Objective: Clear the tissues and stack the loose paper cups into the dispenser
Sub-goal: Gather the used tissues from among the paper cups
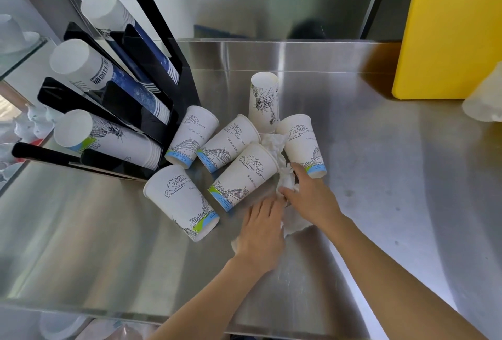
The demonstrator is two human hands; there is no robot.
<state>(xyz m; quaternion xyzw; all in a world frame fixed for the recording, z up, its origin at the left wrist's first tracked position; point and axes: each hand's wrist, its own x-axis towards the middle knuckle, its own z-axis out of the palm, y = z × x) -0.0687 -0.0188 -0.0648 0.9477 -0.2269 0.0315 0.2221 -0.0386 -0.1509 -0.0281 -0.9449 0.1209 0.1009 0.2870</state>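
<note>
White crumpled tissues (279, 146) among six loose cups (239, 174) printed "Statue of Liberty", beside black dispenser (163, 111) on steel counter (394, 176). Right hand (312, 195) fingers curled around tissue; left hand (262, 231) flat, pressing tissue.

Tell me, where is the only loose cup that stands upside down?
In the head view, the upside-down cup stands on the steel counter behind the five fallen cups, right of the black dispenser, just behind the crumpled tissue.
</note>
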